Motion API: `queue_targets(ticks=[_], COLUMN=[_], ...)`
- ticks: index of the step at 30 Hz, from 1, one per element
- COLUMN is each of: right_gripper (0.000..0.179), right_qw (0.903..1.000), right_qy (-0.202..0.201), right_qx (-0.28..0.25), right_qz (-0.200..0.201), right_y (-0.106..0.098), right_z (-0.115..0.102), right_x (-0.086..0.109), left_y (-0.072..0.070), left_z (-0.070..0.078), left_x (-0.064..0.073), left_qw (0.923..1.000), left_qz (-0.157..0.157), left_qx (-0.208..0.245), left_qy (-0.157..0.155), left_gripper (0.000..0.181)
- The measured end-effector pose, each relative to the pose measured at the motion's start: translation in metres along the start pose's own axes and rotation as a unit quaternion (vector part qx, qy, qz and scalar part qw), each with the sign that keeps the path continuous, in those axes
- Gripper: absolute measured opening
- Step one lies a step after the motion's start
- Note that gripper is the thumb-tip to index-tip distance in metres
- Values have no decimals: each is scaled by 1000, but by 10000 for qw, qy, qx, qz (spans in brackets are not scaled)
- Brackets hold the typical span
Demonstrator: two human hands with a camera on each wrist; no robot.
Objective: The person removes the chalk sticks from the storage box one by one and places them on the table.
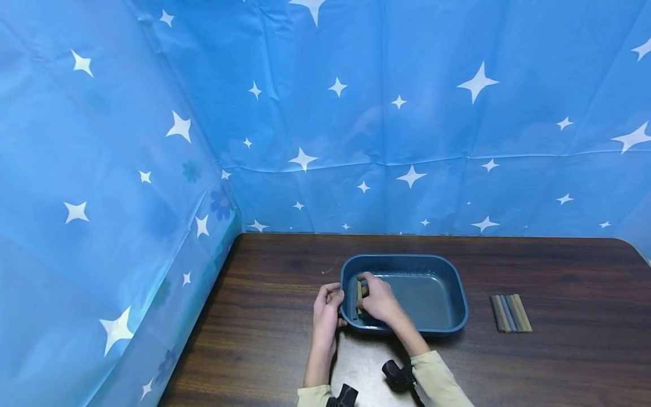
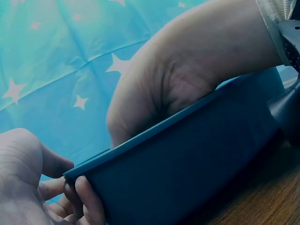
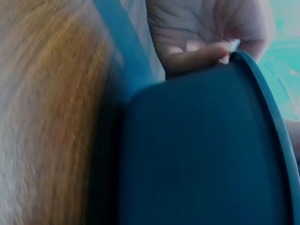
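Note:
A dark blue rectangular basin [image 1: 450, 294] sits on the table. My left hand [image 1: 326, 310] holds its left end; in the left wrist view the thumb is at the rim [image 2: 154, 127] and the fingers curl against the outer wall. My right hand [image 1: 378, 298] reaches down into the basin, its thumb and fingers pinching a thin yellowish stick [image 1: 359, 291] that stands lengthwise along the left wall. A darker stick [image 1: 354, 310] seems to lie just left of it. In the left wrist view the basin wall hides the right fingertips.
On the brown wooden table [image 1: 269, 294], right of the basin, several sticks [image 1: 511, 312] in brown, grey-blue and olive lie side by side. A blue curtain [image 1: 356, 130] with white stars hangs behind and along the left. Black wrist cameras [image 1: 398, 375] are strapped on the sleeves.

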State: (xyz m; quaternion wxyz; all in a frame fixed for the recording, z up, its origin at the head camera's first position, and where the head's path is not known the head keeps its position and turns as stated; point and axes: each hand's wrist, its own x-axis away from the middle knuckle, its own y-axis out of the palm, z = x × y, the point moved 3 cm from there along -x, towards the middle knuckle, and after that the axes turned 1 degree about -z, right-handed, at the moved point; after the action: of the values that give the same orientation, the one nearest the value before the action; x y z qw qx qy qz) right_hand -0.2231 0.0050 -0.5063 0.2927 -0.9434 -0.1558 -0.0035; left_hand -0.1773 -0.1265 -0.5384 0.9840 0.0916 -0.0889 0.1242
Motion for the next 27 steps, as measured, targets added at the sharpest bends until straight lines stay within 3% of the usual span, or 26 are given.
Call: queue_targets(ticks=[5, 14, 27], right_gripper=[55, 54, 58], right_qw=[9993, 9899, 9845], right_qy=[124, 248, 251], right_qx=[-297, -1384, -1697], right_qz=[166, 172, 376], right_y=[-15, -46, -89], right_z=[7, 19, 18], right_x=[3, 18, 46], left_y=[1, 2, 2], left_z=[2, 2, -1], left_x=[1, 1, 0], left_qw=[10000, 9999, 9998], left_qz=[10, -6, 61], left_qx=[-11, 74, 12], left_qy=[34, 89, 199], left_gripper=[30, 33, 30])
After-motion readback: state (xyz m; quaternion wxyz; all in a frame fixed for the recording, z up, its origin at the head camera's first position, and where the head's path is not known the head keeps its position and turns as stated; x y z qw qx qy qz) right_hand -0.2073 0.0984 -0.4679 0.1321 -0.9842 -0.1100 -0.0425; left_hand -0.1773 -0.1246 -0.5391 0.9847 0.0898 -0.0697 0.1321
